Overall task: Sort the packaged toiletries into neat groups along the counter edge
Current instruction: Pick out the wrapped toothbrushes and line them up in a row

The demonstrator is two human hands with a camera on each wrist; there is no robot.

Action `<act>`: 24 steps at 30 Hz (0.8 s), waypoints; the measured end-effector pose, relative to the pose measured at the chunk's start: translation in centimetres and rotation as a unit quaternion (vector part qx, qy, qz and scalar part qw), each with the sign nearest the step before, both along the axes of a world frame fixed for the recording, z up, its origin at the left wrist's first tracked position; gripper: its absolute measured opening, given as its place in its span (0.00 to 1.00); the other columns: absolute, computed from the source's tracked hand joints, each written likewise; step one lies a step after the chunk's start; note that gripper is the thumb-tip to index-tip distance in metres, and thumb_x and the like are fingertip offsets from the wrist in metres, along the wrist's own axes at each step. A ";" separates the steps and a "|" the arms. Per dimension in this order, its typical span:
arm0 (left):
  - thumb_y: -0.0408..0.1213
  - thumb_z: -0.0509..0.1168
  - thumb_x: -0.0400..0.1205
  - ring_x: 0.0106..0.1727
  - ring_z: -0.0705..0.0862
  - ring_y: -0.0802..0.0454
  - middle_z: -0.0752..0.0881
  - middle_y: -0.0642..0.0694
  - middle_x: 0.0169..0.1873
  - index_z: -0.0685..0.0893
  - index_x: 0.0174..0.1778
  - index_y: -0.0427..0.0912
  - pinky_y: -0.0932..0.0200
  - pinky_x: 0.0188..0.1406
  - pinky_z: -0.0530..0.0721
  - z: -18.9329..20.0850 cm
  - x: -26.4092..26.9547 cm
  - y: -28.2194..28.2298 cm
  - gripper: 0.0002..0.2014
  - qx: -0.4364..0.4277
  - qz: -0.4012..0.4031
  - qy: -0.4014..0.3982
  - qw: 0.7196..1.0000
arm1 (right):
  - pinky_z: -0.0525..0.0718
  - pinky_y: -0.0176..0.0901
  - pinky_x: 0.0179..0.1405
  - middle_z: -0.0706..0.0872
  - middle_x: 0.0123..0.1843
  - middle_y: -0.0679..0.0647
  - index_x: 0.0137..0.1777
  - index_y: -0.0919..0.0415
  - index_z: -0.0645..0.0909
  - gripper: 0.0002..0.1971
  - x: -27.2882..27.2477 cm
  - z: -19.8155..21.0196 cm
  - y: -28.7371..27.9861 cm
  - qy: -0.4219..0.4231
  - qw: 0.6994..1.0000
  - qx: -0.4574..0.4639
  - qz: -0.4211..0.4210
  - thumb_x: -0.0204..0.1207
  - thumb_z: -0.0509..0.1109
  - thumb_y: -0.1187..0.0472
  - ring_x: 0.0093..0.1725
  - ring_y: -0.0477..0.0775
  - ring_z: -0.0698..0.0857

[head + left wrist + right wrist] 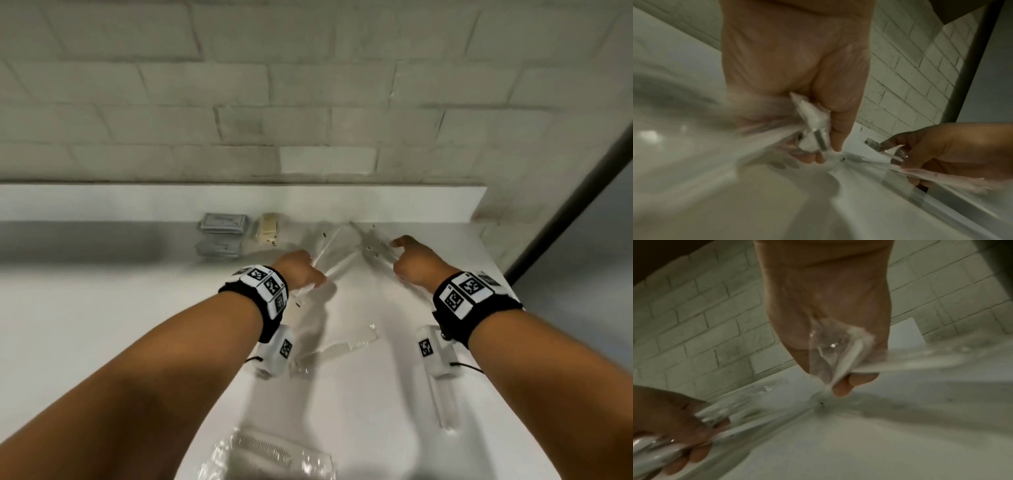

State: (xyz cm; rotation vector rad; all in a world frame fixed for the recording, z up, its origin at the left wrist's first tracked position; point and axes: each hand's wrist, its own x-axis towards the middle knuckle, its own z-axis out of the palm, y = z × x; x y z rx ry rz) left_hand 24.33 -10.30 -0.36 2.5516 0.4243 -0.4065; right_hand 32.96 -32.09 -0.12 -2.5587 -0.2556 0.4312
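Note:
My left hand [308,277] grips a long clear-wrapped packet [330,255] that holds a thin white stick. The left wrist view shows the crumpled wrapper end [813,128] pinched between the thumb and the curled fingers. My right hand [400,260] pinches a second long clear packet [375,251]; in the right wrist view its wrapper [838,353] sits between the thumb and fingers. The far ends of both packets meet near the back ledge [411,202] above the white counter [376,394]. Motion blur hides what the packets hold.
Two grey packets [222,224] and a cream packet [268,228] lie by the back ledge. A wrapped comb [339,347] lies between my wrists, another wrapped comb [270,452] near the front, and a clear long packet [445,404] at the right. A brick wall [308,102] stands behind.

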 end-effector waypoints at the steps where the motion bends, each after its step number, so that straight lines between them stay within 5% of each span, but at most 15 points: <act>1: 0.45 0.72 0.73 0.44 0.78 0.47 0.82 0.43 0.49 0.77 0.56 0.38 0.60 0.28 0.70 -0.5 1.0 -0.2 0.20 -0.018 0.003 -0.007 1.000 | 0.74 0.41 0.43 0.84 0.58 0.64 0.74 0.61 0.68 0.27 0.9 -0.5 0.1 -0.004 1.000 -0.009 -0.002 0.74 0.63 0.69 0.48 0.59 0.81; 4: 0.52 0.69 0.76 0.39 0.83 0.47 0.87 0.43 0.41 0.83 0.49 0.35 0.59 0.33 0.78 -1.6 2.9 -0.7 0.21 -0.090 0.028 -0.028 0.995 | 0.79 0.46 0.57 0.79 0.68 0.63 0.77 0.57 0.66 0.30 2.5 -1.6 0.1 -0.008 0.999 -0.044 -0.021 0.73 0.62 0.68 0.62 0.64 0.81; 8: 0.56 0.62 0.81 0.45 0.88 0.43 0.89 0.40 0.43 0.87 0.50 0.34 0.54 0.51 0.85 -2.7 4.0 0.9 0.25 -0.093 0.071 -0.036 0.992 | 0.74 0.56 0.68 0.74 0.70 0.59 0.76 0.49 0.68 0.29 3.6 -1.5 0.5 -0.098 0.986 -0.138 0.001 0.74 0.65 0.61 0.69 0.66 0.74; 14: 0.48 0.73 0.75 0.47 0.83 0.46 0.85 0.45 0.43 0.85 0.51 0.38 0.56 0.45 0.83 -3.2 3.0 1.8 0.17 -0.120 0.049 -0.018 0.991 | 0.77 0.50 0.67 0.79 0.64 0.56 0.63 0.45 0.83 0.19 2.0 -1.4 5.1 -0.137 0.968 -0.055 0.201 0.75 0.65 0.62 0.66 0.59 0.79; 16: 0.45 0.75 0.74 0.36 0.80 0.49 0.81 0.47 0.31 0.84 0.39 0.39 0.60 0.36 0.79 -3.6 2.6 1.8 0.12 -0.110 0.042 -0.012 0.993 | 0.77 0.53 0.67 0.79 0.66 0.56 0.65 0.44 0.83 0.20 0.9 -1.8 6.7 -0.136 0.956 -0.074 0.249 0.76 0.64 0.63 0.66 0.61 0.79; 18: 0.46 0.75 0.74 0.27 0.76 0.50 0.77 0.47 0.23 0.79 0.27 0.41 0.61 0.32 0.76 -3.8 2.1 2.0 0.17 -0.084 0.038 -0.009 0.996 | 0.77 0.54 0.66 0.78 0.67 0.57 0.68 0.45 0.80 0.20 0.1 -2.3 7.2 -0.120 0.950 -0.114 0.263 0.79 0.61 0.63 0.66 0.63 0.78; 24: 0.52 0.70 0.77 0.21 0.75 0.52 0.77 0.48 0.19 0.74 0.22 0.42 0.60 0.34 0.78 -4.0 0.5 1.9 0.23 -0.011 0.049 -0.008 0.999 | 0.73 0.53 0.62 0.74 0.63 0.59 0.59 0.48 0.80 0.15 -0.5 -2.6 6.3 -0.165 0.930 -0.206 0.257 0.78 0.59 0.63 0.64 0.65 0.74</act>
